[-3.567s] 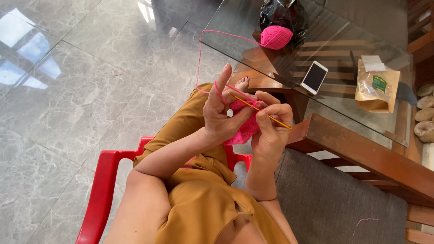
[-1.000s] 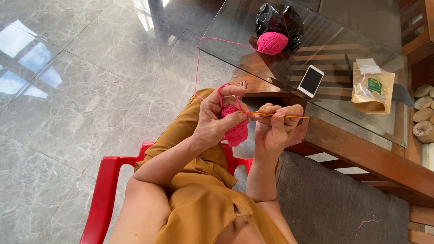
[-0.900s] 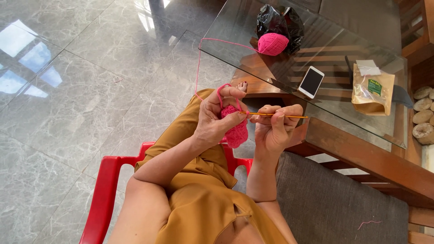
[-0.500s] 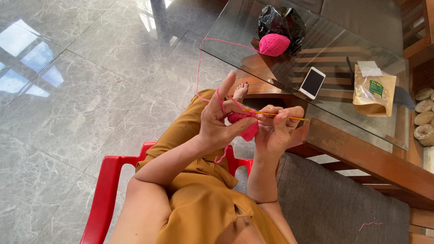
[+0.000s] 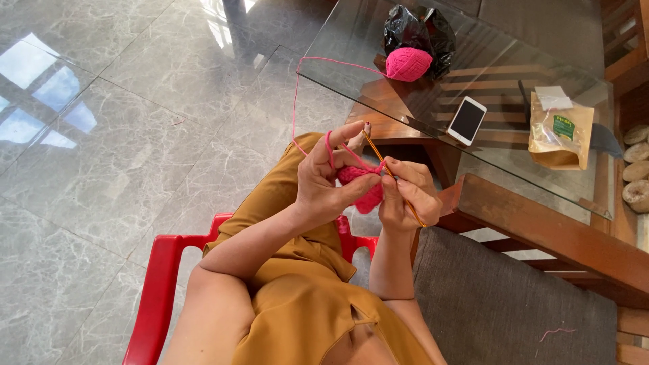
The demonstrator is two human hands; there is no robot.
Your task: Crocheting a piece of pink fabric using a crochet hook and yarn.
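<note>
Where the grey marble floor fills the left of the view, the listing runs down in size:

1 glass-topped table on a wooden frame, upper right.
1 grey cushion, lower right, beside the person.
1 red plastic chair, under the person in mustard clothing.
1 black bag on the glass, behind the yarn ball.
1 left hand, thumb and fingers pinched on the pink crochet piece, index finger raised with the pink strand looped over it.
1 right hand, fingers closed around the crochet hook, its tip at the piece.
1 brown pouch on the glass, right.
1 pink yarn ball on the glass, touching the bag, well apart from the hands; strand runs from it to the left hand.
1 white phone, dark screen up, between ball and pouch.
</note>
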